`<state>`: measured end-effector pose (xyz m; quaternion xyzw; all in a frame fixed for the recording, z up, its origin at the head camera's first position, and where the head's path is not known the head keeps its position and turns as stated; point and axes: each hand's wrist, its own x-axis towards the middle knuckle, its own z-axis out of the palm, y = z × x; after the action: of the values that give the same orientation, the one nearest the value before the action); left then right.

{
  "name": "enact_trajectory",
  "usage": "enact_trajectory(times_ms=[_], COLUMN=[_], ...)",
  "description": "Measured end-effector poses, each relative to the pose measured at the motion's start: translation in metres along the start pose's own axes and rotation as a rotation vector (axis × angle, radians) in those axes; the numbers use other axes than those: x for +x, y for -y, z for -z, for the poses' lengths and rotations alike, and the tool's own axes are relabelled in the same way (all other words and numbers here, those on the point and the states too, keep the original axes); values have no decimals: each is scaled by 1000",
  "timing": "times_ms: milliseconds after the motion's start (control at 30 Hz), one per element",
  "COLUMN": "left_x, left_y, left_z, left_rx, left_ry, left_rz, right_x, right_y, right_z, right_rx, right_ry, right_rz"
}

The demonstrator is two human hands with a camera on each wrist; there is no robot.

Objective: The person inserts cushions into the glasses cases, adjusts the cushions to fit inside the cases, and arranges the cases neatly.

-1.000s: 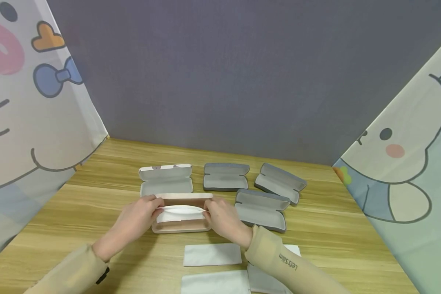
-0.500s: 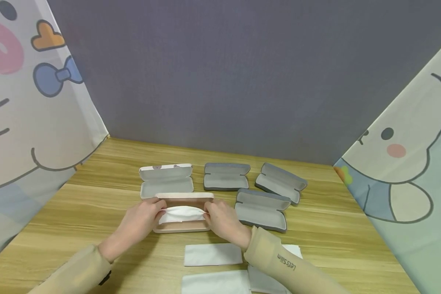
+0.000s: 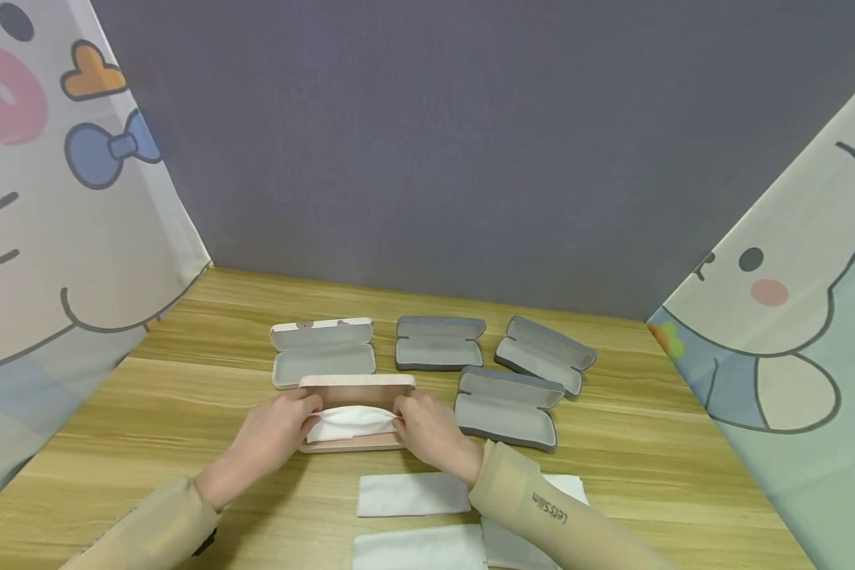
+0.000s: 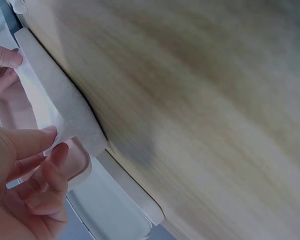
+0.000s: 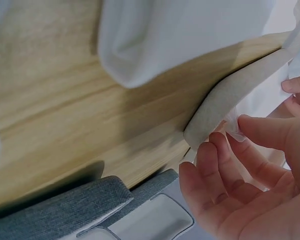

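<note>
The left hand (image 3: 274, 431) and right hand (image 3: 435, 435) each pinch an end of the white cloth (image 3: 349, 425) between them, over an open pink case (image 3: 356, 392) at lower centre. A white case (image 3: 324, 364) sits beyond; three grey cases (image 3: 438, 352) lie farther right. The right sleeve (image 3: 534, 495) partly hides folded cloths (image 3: 412, 495) at bottom centre.

Both hands (image 3: 279, 426) (image 3: 427, 427) pinch, near each other, the sleeved forearms (image 3: 552, 507) slanting inward.
</note>
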<state>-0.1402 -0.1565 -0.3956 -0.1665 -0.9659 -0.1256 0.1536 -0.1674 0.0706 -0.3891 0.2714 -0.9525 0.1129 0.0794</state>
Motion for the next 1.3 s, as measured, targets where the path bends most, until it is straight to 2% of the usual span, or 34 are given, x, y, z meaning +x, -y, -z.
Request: enact_trajectory(times_ms=[667, 933, 1300], left_x=[0, 1, 1], left_y=[1, 1, 0], left_z=[-5, -7, -8], left_rx=[-4, -5, -7], left_ry=[53, 62, 65], left_rz=[37, 37, 67], right_x=[0, 0, -1], right_y=[3, 1, 2], right_z=[-3, -6, -5], right_rx=[-54, -60, -57], right_ry=[34, 45, 63], right_rz=[-6, -10, -20])
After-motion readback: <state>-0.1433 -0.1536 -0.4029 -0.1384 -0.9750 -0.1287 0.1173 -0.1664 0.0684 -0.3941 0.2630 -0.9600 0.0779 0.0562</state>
